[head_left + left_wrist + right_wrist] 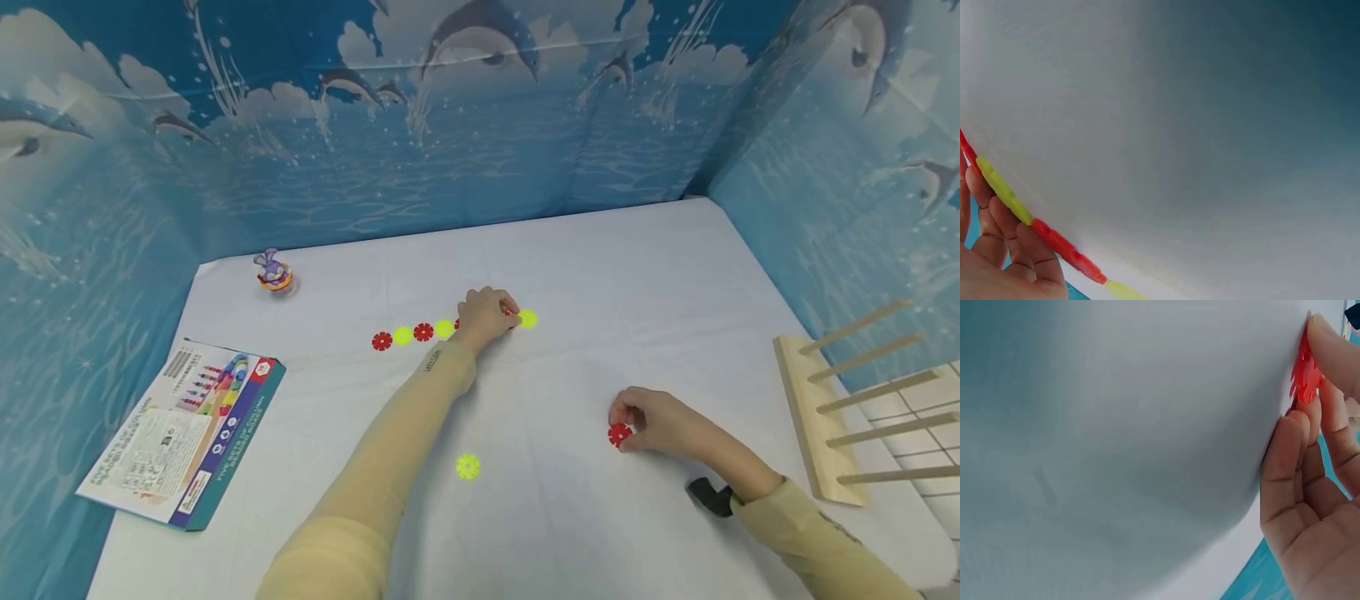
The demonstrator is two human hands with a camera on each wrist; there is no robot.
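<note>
A row of interlocking plastic snowflake discs, alternately red [382,341] and yellow [402,336], lies edge to edge on the white table. My left hand [483,315] covers the middle of the row and pinches a red disc [1066,250] near its right end; its fingers lie along the discs in the left wrist view. The last yellow disc [528,319] shows just past the fingertips. Further right and nearer, my right hand [663,421] holds a separate red snowflake disc [1305,372] by its edge between thumb and fingers, close over the cloth.
One loose yellow disc [468,467] lies near the front, between my arms. A toy box [180,437] is at the left, with a small purple figurine [274,272] behind it. At the right stands a wooden rack with pegs [817,417]. Dolphin-print curtains [465,167] border the table.
</note>
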